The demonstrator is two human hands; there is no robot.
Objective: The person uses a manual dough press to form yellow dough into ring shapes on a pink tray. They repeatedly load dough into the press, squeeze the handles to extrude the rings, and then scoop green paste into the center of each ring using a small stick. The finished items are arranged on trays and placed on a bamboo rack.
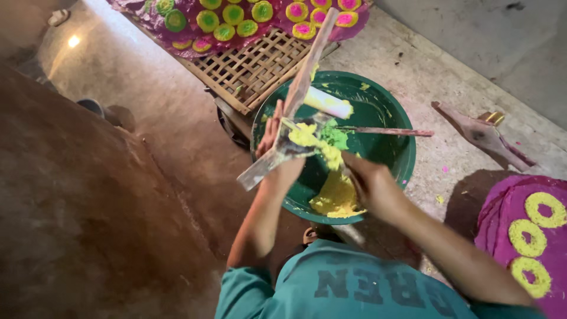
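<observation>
The left hand (273, 137) has its grip closed round a long wooden press (295, 100), held slanted over a green basin (387, 153). Yellow dough (307, 137) sits on the press just beside that grip. The right hand (369, 183) is curled, fingers pressed into the yellow dough heap (336, 198) in the basin; what it grips cannot be told.
</observation>
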